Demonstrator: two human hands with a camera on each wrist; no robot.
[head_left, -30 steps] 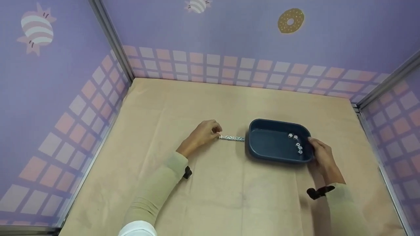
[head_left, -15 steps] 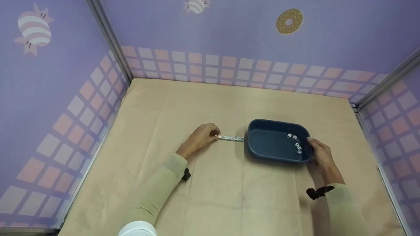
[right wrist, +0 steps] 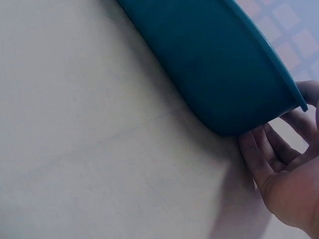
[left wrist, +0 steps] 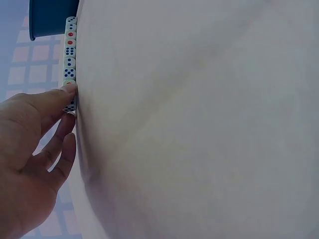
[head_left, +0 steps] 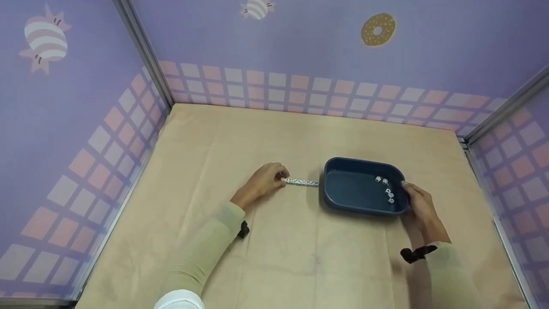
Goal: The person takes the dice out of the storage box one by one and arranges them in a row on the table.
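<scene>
A straight row of white dice [head_left: 302,182] with blue and red pips lies on the cloth, its right end close to the tray's left side. At the row's left end my left hand [head_left: 262,182] pinches a die [left wrist: 70,105] between thumb and fingers. The thumb covers part of the dice there, so which ones it touches is partly hidden. My right hand [head_left: 422,208] holds the dark blue tray [head_left: 356,208] by its right end, thumb at the rim and fingers against the outer wall [right wrist: 224,89]. Several loose dice [head_left: 389,192] lie inside the tray's right part.
A beige cloth [head_left: 279,257] with creases covers the table. Purple patterned panels [head_left: 300,38] stand at the back and both sides, joined by metal posts [head_left: 143,47].
My left hand has come slightly down and toward the left, and the row's visible left end reaches a little farther left. The right hand and tray stay nearly still.
</scene>
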